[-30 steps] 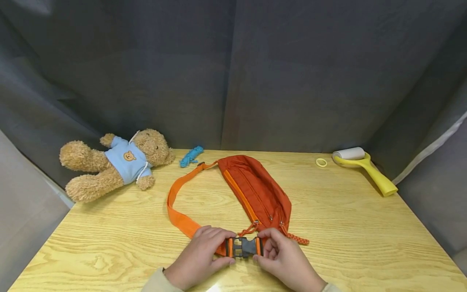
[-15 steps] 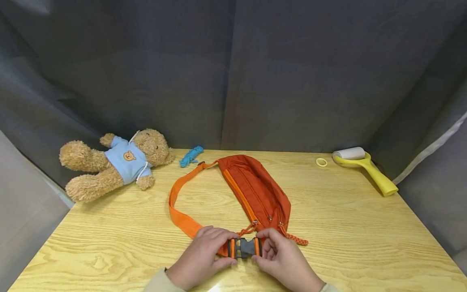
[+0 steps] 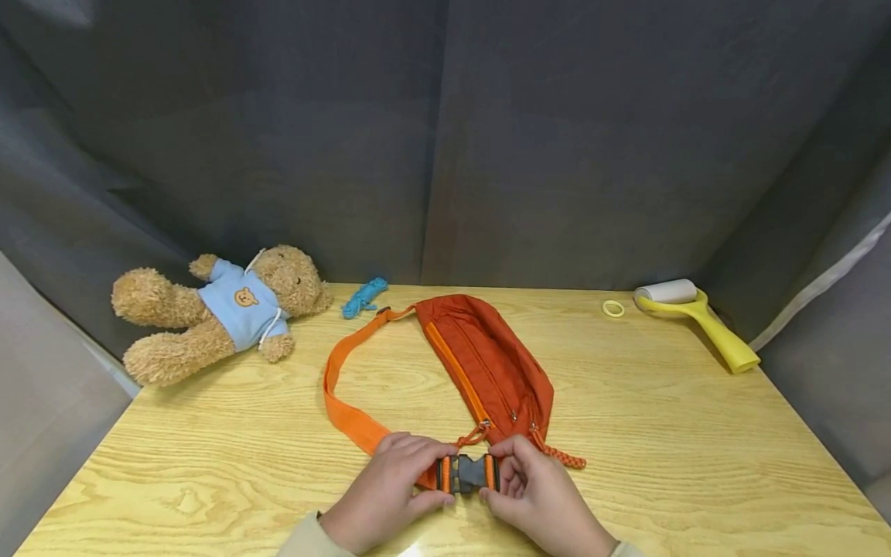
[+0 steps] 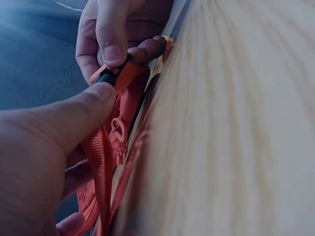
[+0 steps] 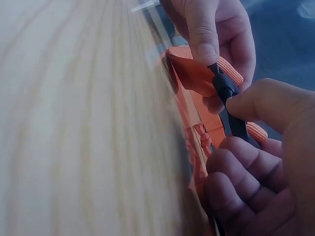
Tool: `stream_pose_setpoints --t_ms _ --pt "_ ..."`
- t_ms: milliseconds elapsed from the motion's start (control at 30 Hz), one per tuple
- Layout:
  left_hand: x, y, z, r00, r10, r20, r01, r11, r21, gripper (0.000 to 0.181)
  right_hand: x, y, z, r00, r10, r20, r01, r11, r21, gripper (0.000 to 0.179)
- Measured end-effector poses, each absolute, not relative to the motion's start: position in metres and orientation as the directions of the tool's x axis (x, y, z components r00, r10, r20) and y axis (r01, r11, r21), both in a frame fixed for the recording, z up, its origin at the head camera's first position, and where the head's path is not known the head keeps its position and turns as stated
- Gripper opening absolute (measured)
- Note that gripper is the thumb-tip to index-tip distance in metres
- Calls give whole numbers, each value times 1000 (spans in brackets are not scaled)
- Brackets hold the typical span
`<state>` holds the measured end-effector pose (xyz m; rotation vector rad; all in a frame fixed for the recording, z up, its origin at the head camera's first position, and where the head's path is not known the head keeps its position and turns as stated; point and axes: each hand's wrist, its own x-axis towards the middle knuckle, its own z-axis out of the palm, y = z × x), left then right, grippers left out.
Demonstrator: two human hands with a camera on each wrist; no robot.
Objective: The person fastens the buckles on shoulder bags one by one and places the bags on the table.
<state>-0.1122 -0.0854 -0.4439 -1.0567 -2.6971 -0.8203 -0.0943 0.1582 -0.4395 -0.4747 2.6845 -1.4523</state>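
Observation:
An orange-red waist bag [image 3: 490, 363] lies on the wooden table, its orange strap [image 3: 341, 414] looping out to the left. At the front, both hands hold the black side-release buckle [image 3: 472, 473] between them. The left hand [image 3: 390, 486] pinches the pronged half with thumb and fingers. On the other side, the right hand [image 3: 543, 491] pinches the socket half between thumb and index finger, its other fingers curled below. The prongs sit inside the socket, with only a short gap showing between the halves. In the right wrist view, the buckle [image 5: 229, 93] is seen edge-on.
A teddy bear [image 3: 244, 302] in a light blue top lies at the back left. Beside it is a bundle of blue cord [image 3: 365, 298]. A pale yellow ring [image 3: 613, 309] and a yellow-handled lint roller [image 3: 717, 333] lie at the back right. Dark curtains [image 3: 557, 139] surround the table.
The left hand has moved slightly right, pushing the pronged half deeper into the socket, so the gap between the buckle halves is narrower. The strap has shifted slightly right with it.

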Motion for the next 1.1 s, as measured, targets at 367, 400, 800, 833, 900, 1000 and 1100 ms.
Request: stream_pose_setpoints --t_ms 367,400,800,833,900,1000,1100 --pt "-111 -85 -448 -725 600 340 687 586 430 56 -95 158 -444 -946 -310 95 -247 503 -828 38" --pt "-111 -85 -448 -725 598 342 686 585 432 56 -95 158 -444 -946 -310 97 -250 503 -828 38" --pt "-111 -83 -450 -738 576 351 671 577 465 56 -95 158 -445 -942 -317 113 -263 484 -834 37" --pt "-111 -83 -451 -739 576 350 671 577 466 55 -95 158 -445 -941 -321 110 -261 479 -838 37" --pt "-111 -82 -451 -739 578 347 670 576 469 55 -95 157 -445 -940 -326 102 -256 473 -843 37" --pt "-111 -82 -451 -742 578 339 665 577 473 55 -95 157 -445 -939 -332 86 -241 462 -854 38" --pt "-111 -81 -451 -745 576 337 662 578 477 55 -94 156 -445 -942 -328 75 -228 457 -860 38"
